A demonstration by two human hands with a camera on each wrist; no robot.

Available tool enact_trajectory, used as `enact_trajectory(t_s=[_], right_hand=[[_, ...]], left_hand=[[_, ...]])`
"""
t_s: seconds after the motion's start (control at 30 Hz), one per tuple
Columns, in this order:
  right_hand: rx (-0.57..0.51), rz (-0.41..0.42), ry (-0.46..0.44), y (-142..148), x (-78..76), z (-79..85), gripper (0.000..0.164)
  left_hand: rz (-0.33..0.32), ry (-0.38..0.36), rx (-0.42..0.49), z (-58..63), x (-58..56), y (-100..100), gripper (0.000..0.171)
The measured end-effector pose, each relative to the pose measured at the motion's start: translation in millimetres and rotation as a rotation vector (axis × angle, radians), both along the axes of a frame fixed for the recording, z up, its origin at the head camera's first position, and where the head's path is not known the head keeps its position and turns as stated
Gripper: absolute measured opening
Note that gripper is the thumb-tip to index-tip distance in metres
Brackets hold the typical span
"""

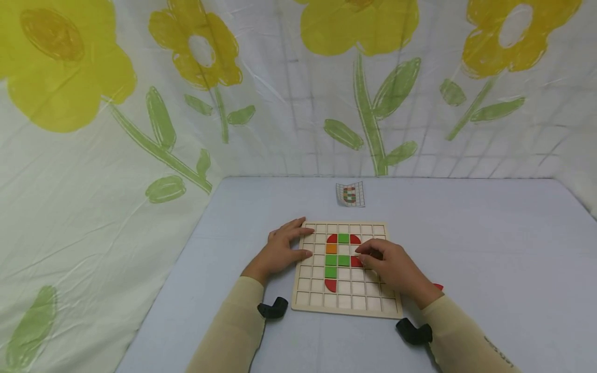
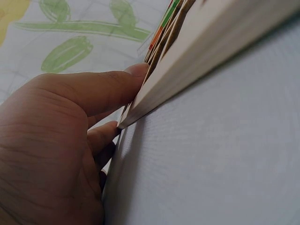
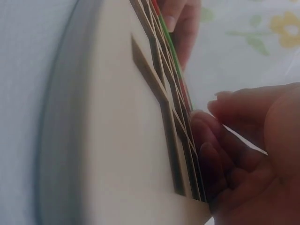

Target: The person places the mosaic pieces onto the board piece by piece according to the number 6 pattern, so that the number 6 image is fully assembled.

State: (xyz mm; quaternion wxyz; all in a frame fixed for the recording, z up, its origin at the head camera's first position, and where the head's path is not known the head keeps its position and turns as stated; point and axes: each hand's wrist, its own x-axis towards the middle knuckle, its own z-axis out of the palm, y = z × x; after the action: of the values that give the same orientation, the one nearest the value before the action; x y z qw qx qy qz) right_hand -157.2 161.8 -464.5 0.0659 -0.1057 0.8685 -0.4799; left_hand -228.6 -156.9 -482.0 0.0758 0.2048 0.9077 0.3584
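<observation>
A pale wooden grid board [image 1: 345,301] lies on the table, with red, green and orange pieces set in its squares. My left hand [image 1: 280,249] rests at the board's left edge, fingers spread; in the left wrist view its thumb [image 2: 112,89] lies on the rim. Over the right half of the grid, my right hand [image 1: 389,263] bends its fingers, the thumb tip at a red piece [image 1: 355,261] that it partly covers. In the right wrist view, thumb and fingers [image 3: 204,124] are slightly apart at the board's surface, with nothing visible between them.
Behind the board, a small card [image 1: 350,195] shows a coloured grid pattern. Another red piece [image 1: 438,286] peeks out beside the right wrist, on the table [image 1: 503,248]. Black wrist-worn devices [image 1: 274,309] jut out near the board's front corners. A flower-printed curtain [image 1: 289,114] stands behind the table.
</observation>
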Motion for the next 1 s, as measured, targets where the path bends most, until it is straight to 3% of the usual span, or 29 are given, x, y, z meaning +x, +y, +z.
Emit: enact_trajectory(t_s=[0.3,0.63,1.0], right_hand=[[-0.046,-0.005,-0.030,1,-0.3,0.2,0.019],[-0.204,-0.033,-0.071,6,-1.1,1.9,0.040],[-0.292,-0.016,0.041,11,-4.6,10.7,0.040]], left_hand=[[-0.006,0.009,0.006,-1.1,0.1,-1,0.060],[-0.009,0.010,0.006,-0.9,0.8,-2,0.059],[0.000,0.002,-0.005,0.1,0.2,-1,0.060]])
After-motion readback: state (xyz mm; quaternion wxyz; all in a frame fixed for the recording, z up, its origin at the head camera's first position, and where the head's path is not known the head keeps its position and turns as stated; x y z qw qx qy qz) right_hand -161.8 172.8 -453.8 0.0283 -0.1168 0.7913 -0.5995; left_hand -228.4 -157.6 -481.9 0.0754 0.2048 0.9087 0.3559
